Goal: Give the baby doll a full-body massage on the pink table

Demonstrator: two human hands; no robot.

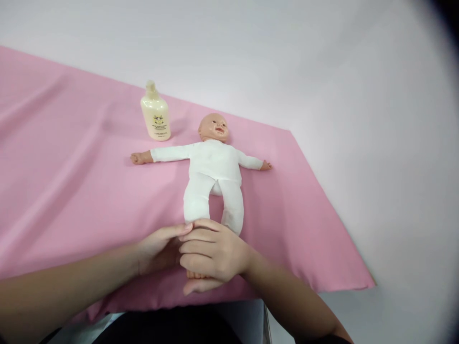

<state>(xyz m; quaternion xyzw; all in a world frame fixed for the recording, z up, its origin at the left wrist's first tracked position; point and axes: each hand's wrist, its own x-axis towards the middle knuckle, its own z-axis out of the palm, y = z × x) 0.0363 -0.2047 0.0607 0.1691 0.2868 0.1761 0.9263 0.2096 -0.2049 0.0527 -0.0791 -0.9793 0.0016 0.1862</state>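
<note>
A baby doll (215, 160) with a white cloth body lies on its back, arms spread, its head away from me. My right hand (215, 251) is wrapped over the lower part of the doll's leg on the left side of the view, and the toes peek out below its fingers. From the left, my left hand (163, 248) cups the same leg, thumb on top beside my right fingertips; its other fingers are mostly hidden. Most of the doll's feet are covered by my hands.
A cream pump bottle (157, 117) with a printed label stands to the left of the doll's head. Pink cloth (89, 191) with a few wrinkles covers the table, whose edges run behind the doll, at the right and close to my body.
</note>
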